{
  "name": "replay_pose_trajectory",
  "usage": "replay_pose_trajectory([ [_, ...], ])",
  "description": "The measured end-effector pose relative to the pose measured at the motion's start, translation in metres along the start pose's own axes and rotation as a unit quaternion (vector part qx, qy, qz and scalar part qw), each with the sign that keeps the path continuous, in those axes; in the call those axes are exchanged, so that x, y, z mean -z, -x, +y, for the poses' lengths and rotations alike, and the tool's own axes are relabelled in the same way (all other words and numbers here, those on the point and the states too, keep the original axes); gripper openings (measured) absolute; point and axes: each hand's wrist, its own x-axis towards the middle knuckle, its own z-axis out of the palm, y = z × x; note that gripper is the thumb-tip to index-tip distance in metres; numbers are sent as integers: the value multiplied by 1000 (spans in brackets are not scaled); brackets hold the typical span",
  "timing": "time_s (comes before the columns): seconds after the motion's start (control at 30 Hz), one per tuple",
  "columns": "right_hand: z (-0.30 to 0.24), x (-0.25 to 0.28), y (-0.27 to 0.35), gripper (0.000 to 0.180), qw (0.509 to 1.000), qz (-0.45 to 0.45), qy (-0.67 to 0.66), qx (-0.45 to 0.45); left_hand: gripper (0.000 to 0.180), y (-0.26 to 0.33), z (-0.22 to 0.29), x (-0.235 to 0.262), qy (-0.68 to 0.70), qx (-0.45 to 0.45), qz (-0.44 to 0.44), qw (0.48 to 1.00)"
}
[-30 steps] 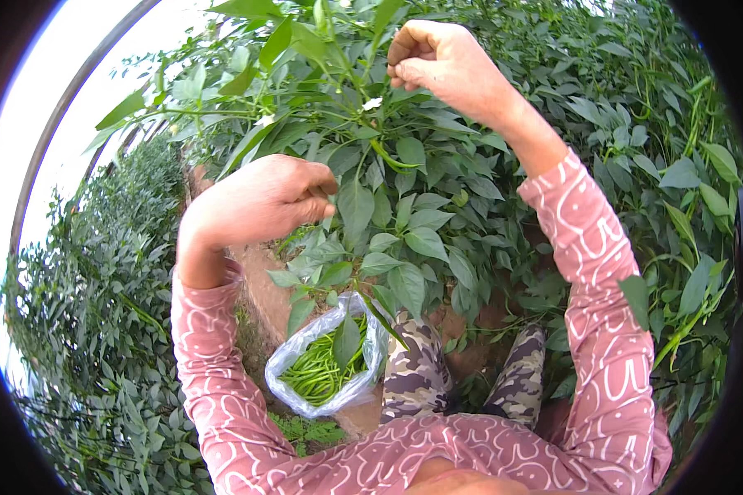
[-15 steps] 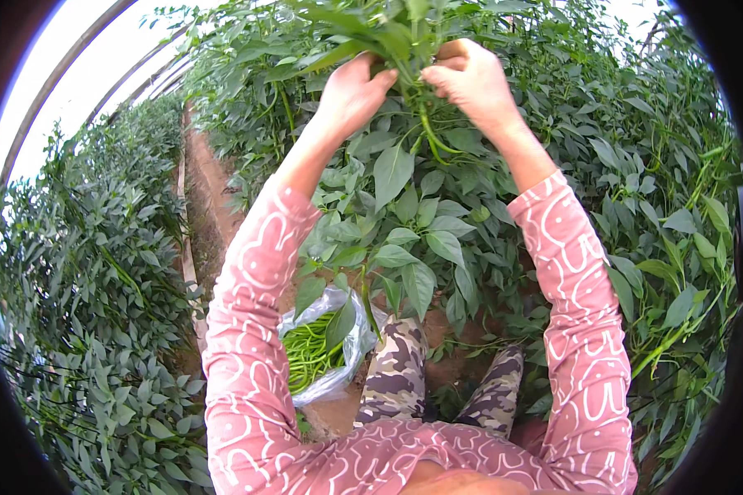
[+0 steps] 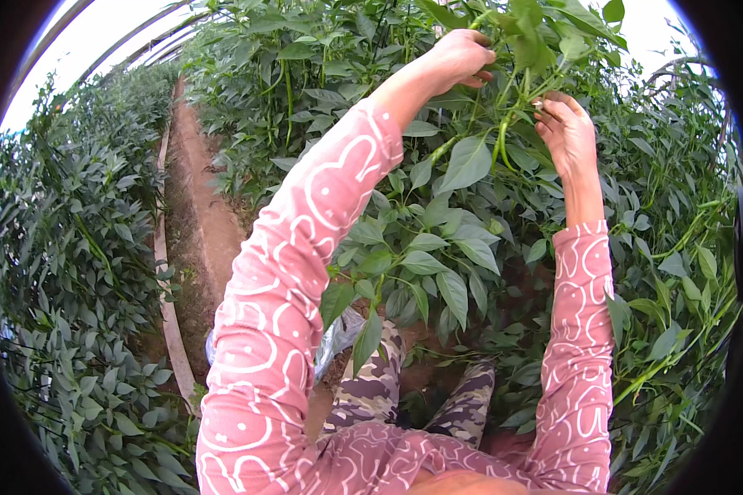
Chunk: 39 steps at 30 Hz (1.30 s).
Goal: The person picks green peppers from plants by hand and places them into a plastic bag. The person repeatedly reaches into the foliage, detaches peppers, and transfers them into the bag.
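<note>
At the top of a pepper plant (image 3: 468, 165), my left hand (image 3: 462, 59) reaches across among the leaves. Its bent fingers are loosely apart, beside a green stem, and nothing shows in them. To its right my right hand (image 3: 568, 136) is raised at the same branch (image 3: 524, 95). Its fingers are curled in, with a small pale spot at the tips; what they pinch is too small to tell. Slim green peppers (image 3: 502, 144) hang from the branch between my hands. Large leaves hide part of the stems.
Below my left forearm a clear plastic bag (image 3: 338, 340) shows only in part. A dirt path (image 3: 210, 219) with a pale edging strip (image 3: 170, 322) runs along the left. Dense pepper rows (image 3: 82, 272) stand on both sides, under curved greenhouse hoops (image 3: 132, 40).
Both hands have shifted right along with the plant top, and the left arm now reaches further across. My left sleeve has come over the bag, hiding the green peppers in it.
</note>
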Motion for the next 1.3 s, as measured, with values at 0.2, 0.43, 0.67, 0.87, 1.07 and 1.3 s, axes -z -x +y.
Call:
replay_pose_trajectory([
  [0.2,7,15,-9,23,998,-26,-48,-8,49,-20,10,-14,-50,2,-69,996],
  [0.43,-5,-7,21,32,986,-121,-34,107,64,-25,4,-19,-17,-7,-132,991],
  [0.67,-16,-79,13,27,892,-170,366,203,23,-21,-34,25,59,-241,-172,953],
  [0.87,-10,-143,-18,29,824,-192,480,229,17,5,-64,81,131,-262,-25,956],
  [1.07,1,-152,0,32,849,-305,389,184,23,5,-91,93,231,-170,-21,958],
  [1.3,15,-126,23,25,790,-57,461,401,15,13,-81,80,40,-167,84,982],
])
